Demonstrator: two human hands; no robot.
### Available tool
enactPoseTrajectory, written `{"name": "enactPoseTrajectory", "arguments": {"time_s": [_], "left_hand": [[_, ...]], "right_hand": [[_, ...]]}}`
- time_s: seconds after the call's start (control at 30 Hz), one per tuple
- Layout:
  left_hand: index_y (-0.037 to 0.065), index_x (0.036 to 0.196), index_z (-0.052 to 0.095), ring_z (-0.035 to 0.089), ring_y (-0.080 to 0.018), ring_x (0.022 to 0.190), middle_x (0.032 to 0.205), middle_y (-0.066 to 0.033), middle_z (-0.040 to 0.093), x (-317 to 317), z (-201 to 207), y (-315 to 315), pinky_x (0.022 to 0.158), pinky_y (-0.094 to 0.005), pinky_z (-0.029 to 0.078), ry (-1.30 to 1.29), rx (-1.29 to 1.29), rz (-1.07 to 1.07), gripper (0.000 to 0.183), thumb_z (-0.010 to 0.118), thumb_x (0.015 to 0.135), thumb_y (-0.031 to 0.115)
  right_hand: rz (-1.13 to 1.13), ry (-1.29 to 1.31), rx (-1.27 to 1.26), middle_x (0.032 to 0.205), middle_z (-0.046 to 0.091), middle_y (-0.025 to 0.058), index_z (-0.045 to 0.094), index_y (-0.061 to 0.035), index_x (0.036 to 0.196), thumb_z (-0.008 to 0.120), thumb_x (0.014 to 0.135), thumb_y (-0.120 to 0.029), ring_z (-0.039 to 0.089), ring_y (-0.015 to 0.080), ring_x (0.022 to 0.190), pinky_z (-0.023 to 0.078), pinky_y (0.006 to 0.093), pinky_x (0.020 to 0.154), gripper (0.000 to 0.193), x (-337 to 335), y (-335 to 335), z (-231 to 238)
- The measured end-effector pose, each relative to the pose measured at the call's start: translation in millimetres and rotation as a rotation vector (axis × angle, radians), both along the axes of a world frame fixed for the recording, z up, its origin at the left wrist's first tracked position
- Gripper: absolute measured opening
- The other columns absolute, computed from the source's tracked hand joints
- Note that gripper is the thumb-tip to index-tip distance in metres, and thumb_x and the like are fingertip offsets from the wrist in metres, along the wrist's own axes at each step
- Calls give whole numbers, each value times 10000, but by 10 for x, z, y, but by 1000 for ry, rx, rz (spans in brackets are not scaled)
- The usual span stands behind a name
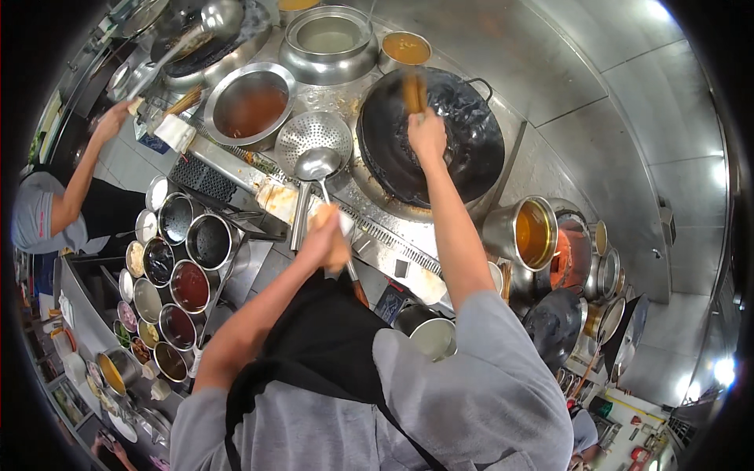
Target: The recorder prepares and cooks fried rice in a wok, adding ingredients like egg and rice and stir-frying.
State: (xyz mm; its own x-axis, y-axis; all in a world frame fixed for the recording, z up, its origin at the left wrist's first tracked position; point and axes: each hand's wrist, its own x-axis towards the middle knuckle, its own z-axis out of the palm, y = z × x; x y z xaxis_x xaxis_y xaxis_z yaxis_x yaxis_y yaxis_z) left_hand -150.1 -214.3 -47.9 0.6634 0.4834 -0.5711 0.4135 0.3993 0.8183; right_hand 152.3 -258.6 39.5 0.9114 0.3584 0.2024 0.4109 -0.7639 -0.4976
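My right hand (426,136) is closed round a bamboo wok brush (414,92), which is held over the far part of a dark wok (477,153). The wok is wet and glossy inside, with a loop handle at its far right rim. My left hand (330,237) is wrapped round the handle of a steel ladle (318,163). The ladle's bowl overlaps a round perforated strainer (302,132) left of the wok; whether they touch, I cannot tell. A pale cloth seems to be around the handle in my left hand, though motion blurs it.
A pot of reddish-brown liquid (250,108), a steel pot of cloudy liquid (330,35) and a pot of yellow broth (406,49) stand beyond. An oil pot (534,233) is at right. Several sauce containers (191,286) line the left, where a co-worker (67,206) holds another ladle.
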Motion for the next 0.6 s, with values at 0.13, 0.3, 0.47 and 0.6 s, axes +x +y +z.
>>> {"name": "enactPoseTrajectory", "arguments": {"time_s": [0.13, 0.3, 0.47, 0.6], "left_hand": [[9, 1245, 442, 635, -221, 860, 1052, -145, 577, 1241, 9, -118, 686, -381, 551, -165, -120, 96, 708, 615, 861, 578], [-27, 1204, 347, 652, -272, 799, 1060, -190, 535, 1739, 132, -305, 539, -446, 572, 157, -325, 175, 640, 722, 824, 324], [-50, 1159, 373, 651, -269, 693, 936, -170, 573, 1943, -338, -401, 486, -435, 556, 56, -160, 367, 481, 648, 820, 152], [-45, 1211, 304, 644, -342, 929, 1152, -270, 528, 1811, -33, -635, 742, -411, 571, 57, -289, 239, 614, 678, 774, 172]], "right_hand": [[136, 115, -236, 984, 656, 249, 672, -13, 988, 569, 851, -243, 646, 449, 902, 527, 496, 813, 287, 146, 15, 66], [566, -181, -846, 935, 665, 186, 729, -43, 936, 613, 820, -211, 675, 377, 880, 556, 467, 747, 235, -336, -725, 210], [35, 20, -449, 1060, 676, 241, 683, 36, 1009, 571, 843, -262, 669, 381, 983, 533, 460, 849, 359, 809, -556, 201], [159, -52, -519, 985, 669, 278, 708, 27, 941, 574, 777, -167, 677, 397, 939, 549, 442, 812, 287, 286, -132, 62]]}}
